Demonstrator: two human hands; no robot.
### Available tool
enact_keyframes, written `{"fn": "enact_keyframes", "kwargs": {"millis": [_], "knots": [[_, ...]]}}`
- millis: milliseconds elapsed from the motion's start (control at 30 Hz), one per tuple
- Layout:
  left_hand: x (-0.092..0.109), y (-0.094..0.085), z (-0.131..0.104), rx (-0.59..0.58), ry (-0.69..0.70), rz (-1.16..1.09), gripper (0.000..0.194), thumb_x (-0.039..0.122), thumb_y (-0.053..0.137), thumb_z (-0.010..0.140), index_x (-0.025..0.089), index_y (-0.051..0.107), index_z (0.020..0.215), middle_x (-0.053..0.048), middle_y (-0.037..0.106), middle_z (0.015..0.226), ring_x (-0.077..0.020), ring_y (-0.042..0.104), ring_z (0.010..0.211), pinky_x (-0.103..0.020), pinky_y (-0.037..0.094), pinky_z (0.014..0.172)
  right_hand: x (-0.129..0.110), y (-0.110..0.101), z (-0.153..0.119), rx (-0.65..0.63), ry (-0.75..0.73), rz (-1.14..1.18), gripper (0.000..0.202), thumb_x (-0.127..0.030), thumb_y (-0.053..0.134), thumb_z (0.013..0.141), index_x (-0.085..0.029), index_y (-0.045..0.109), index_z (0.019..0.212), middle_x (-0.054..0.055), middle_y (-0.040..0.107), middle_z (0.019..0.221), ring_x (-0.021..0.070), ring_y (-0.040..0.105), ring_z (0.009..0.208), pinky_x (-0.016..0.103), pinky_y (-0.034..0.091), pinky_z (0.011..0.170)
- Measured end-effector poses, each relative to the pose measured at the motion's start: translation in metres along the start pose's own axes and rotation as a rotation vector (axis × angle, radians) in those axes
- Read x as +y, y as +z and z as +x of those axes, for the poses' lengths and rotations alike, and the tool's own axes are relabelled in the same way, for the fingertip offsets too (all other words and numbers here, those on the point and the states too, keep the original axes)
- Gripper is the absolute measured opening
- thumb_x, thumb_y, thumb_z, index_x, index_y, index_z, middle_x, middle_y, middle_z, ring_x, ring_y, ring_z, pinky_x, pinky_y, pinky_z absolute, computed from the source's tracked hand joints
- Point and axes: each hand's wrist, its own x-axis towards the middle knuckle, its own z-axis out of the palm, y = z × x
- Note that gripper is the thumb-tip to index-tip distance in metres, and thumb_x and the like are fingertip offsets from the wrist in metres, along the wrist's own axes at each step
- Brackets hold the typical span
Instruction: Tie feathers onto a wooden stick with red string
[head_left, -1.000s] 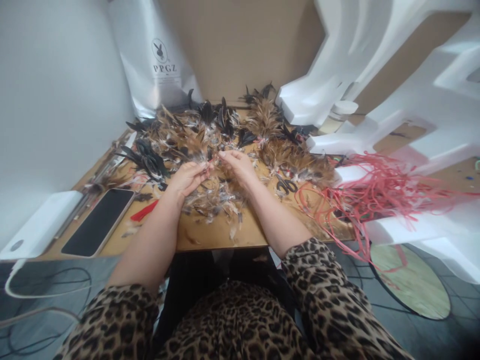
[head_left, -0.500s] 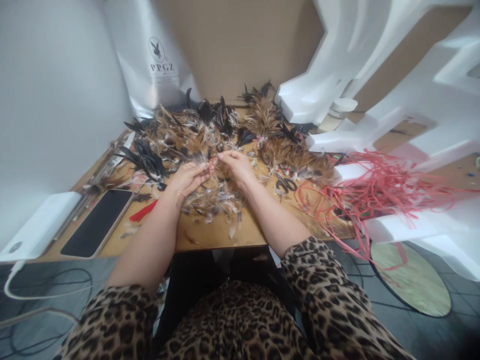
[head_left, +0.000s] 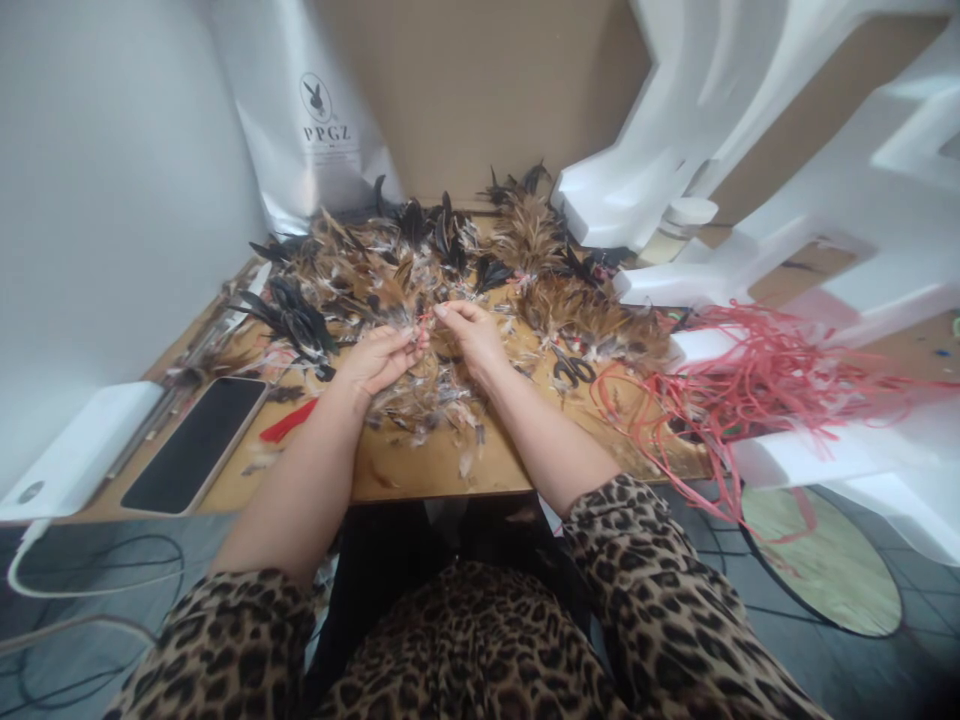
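Near the middle of the wooden table point(head_left: 420, 482), my left hand point(head_left: 381, 360) pinches the base of a small brown feather bunch point(head_left: 391, 298). Close on its right, my right hand point(head_left: 471, 335) has thumb and index finger pinched on a thin red string point(head_left: 426, 318) that runs at the bunch's base. Loose brown and white feathers point(head_left: 427, 405) lie below both hands. Black feathers point(head_left: 289, 318) sit to the left of my left hand. Beyond my right hand are more brown feathers point(head_left: 592, 320) and black-handled scissors point(head_left: 573, 370).
A phone point(head_left: 195, 445) and a white power bank point(head_left: 86, 450) with a cable lie at the left. A red tassel-like piece point(head_left: 289, 421) is beside my left forearm. Tangled red ribbon point(head_left: 765, 380) drapes over white foam shapes point(head_left: 810, 455) at the right. A silver bag point(head_left: 322, 180) stands behind.
My fingers have shifted only slightly at the string, with the left fingers curled in a little more. Everything else looks the same.
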Motion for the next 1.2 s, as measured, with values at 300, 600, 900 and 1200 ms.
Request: {"fn": "enact_keyframes", "kwargs": {"millis": [300, 600, 900, 1200], "knots": [[0.003, 0.003, -0.001, 0.077, 0.072, -0.013, 0.011, 0.008, 0.077, 0.063, 0.009, 0.066, 0.060, -0.008, 0.068, 0.070, -0.0108, 0.063, 0.067, -0.020, 0.049, 0.064, 0.003, -0.004, 0.007, 0.060, -0.008, -0.051, 0.034, -0.047, 0.076, 0.057, -0.018, 0.064, 0.070, -0.002, 0.061, 0.067, 0.0099, 0.053, 0.065, 0.023, 0.043, 0.067], [0.007, 0.003, -0.001, 0.056, 0.123, -0.089, 0.009, 0.011, 0.073, 0.070, 0.011, 0.065, 0.066, -0.003, 0.064, 0.073, -0.0089, 0.060, 0.071, -0.018, 0.048, 0.063, 0.004, -0.004, 0.005, 0.060, -0.078, -0.144, 0.035, -0.049, 0.072, 0.062, -0.015, 0.063, 0.066, -0.002, 0.058, 0.062, 0.0085, 0.047, 0.060, 0.022, 0.039, 0.062], [0.012, 0.004, -0.004, 0.090, 0.228, -0.234, 0.011, 0.015, 0.066, 0.079, 0.020, 0.065, 0.070, 0.002, 0.064, 0.078, -0.0071, 0.058, 0.077, -0.016, 0.046, 0.067, 0.006, -0.003, 0.000, -0.010, -0.134, -0.306, 0.033, -0.048, 0.068, 0.067, -0.015, 0.064, 0.067, -0.002, 0.056, 0.062, 0.0087, 0.044, 0.059, 0.023, 0.037, 0.061], [0.014, 0.000, -0.003, 0.108, 0.173, -0.177, 0.006, 0.017, 0.068, 0.077, 0.019, 0.065, 0.073, 0.001, 0.065, 0.082, -0.0078, 0.060, 0.078, -0.018, 0.048, 0.069, 0.007, -0.008, 0.006, 0.042, -0.146, -0.294, 0.030, -0.045, 0.067, 0.068, -0.016, 0.064, 0.068, -0.003, 0.055, 0.061, 0.0095, 0.047, 0.061, 0.023, 0.040, 0.064]]}}
